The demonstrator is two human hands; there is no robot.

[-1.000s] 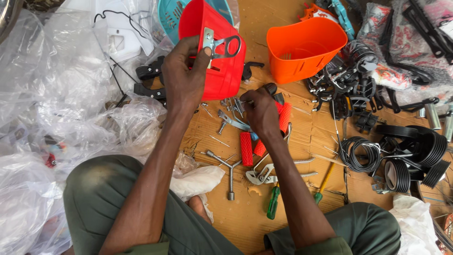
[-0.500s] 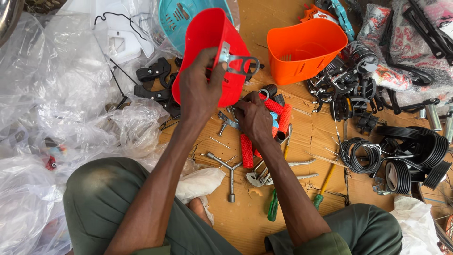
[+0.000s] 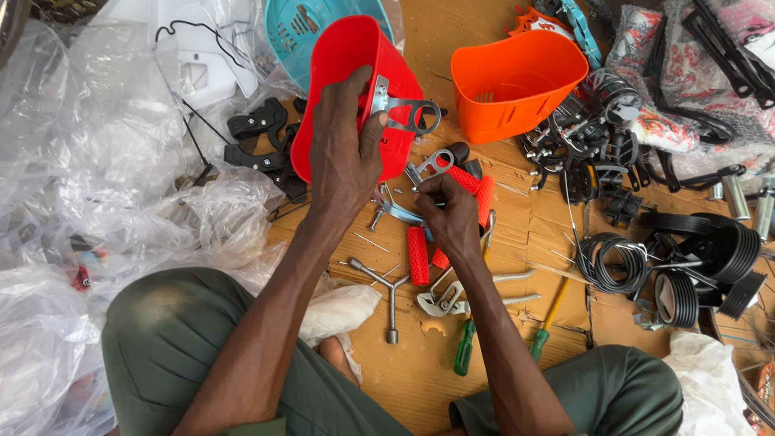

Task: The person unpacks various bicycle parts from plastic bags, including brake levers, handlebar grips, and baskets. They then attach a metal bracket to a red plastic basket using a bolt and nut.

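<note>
Basket [image 3: 343, 60] tilts rim-up in our gripping left hand [image 3: 343, 153]; our right hand [image 3: 454, 214] pinches a bracket [image 3: 428, 165], seemingly, among crowded tools.

The red basket [image 3: 343, 73] is shiny smooth plastic — its bracket [image 3: 408, 113] is bare grey metal — the red grips [image 3: 418, 254] look bumpy.

Clear plastic bags [image 3: 89, 186] lie crumpled in a heap over the whole left side, one of them holding a small red item at its lower edge. At the top right corner, printed packets [image 3: 686, 73] in pink, white and black wrap lie side by side under black parts. A white crumpled bag [image 3: 710, 387] sits at the lower right edge, beside the knee. No signs or screens show.
</note>
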